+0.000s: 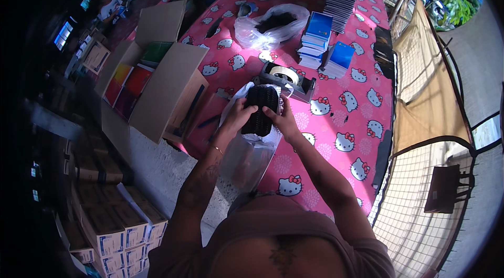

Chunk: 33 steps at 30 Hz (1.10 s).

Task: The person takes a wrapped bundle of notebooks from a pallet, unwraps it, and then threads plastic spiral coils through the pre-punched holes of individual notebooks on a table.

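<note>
left grip (243, 114) and right grip (284, 120) clamp black bundle (261, 98) over pink tablecloth (326, 147); netting (415, 189) rightward

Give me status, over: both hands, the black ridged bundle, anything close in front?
Left hand, right hand: gripping black ridged bundle, thumbs on top. White plastic around it. Grey tape dispenser just beyond.

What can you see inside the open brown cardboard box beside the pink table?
The brown cardboard box holds flat red, yellow and purple covers plus green covers; anything beneath them is covered.
</note>
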{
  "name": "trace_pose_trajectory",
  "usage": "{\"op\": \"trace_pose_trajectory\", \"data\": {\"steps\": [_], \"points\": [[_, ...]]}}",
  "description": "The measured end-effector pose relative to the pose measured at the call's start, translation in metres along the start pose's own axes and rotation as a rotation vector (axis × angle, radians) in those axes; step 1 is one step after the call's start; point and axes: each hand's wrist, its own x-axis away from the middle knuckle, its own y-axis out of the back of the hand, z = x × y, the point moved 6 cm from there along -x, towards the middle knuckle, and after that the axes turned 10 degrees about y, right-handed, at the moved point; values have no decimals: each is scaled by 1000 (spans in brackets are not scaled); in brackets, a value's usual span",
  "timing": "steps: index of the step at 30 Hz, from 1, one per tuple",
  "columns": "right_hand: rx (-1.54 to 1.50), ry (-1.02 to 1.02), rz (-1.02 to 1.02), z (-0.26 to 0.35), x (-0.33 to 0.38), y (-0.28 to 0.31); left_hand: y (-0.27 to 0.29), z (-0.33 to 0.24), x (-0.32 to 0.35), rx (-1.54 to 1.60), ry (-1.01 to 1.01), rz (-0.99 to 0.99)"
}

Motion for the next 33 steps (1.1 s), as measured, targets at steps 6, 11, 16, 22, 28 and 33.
{"op": "trace_pose_trajectory", "data": {"steps": [6, 11, 16, 22, 28, 33], "points": [[197, -14, -139, -3, -9, 5, 0, -27, -16, -109, 116, 55], [38, -120, -129, -4, -24, 10, -6, -23, -37, -468, 128, -234], [241, -73, -161, 2, -17, 3, -7, -8, -43, -355, 168, -161], [267, -111, -158, 9, -9, -11, -14, -10, -32, -335, 259, -256], [163, -70, -241, -10, -3, 3, -23, -43, 8, -384, 41, -291], [76, -168, -189, 2, -8, -16, -13, -46, -5, -29, 53, -70]]}}
